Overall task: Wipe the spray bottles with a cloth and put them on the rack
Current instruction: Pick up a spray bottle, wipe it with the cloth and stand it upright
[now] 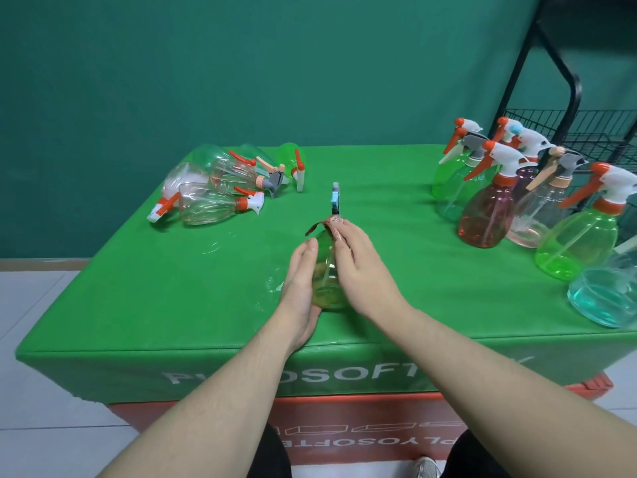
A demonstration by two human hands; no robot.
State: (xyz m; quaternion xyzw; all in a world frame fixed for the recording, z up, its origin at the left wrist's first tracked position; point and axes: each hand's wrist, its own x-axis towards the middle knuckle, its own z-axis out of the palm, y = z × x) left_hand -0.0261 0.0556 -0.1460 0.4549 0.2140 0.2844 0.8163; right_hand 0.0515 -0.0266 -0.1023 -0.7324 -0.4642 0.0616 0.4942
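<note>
A green transparent spray bottle (325, 270) lies tilted between my hands at the middle of the green table (165, 291), its blue and black nozzle pointing away from me. My left hand (300, 288) cups the bottle's left side and base. My right hand (358, 267) lies over the bottle's right side and holds a small brownish cloth (322, 225) against its neck. Most of the cloth is hidden under my fingers.
Several spray bottles (213, 201) lie in a heap at the table's far left. Several more bottles (489, 208) stand upright along the right side, up to the near right edge. A black wire rack (586, 132) stands behind them at the right.
</note>
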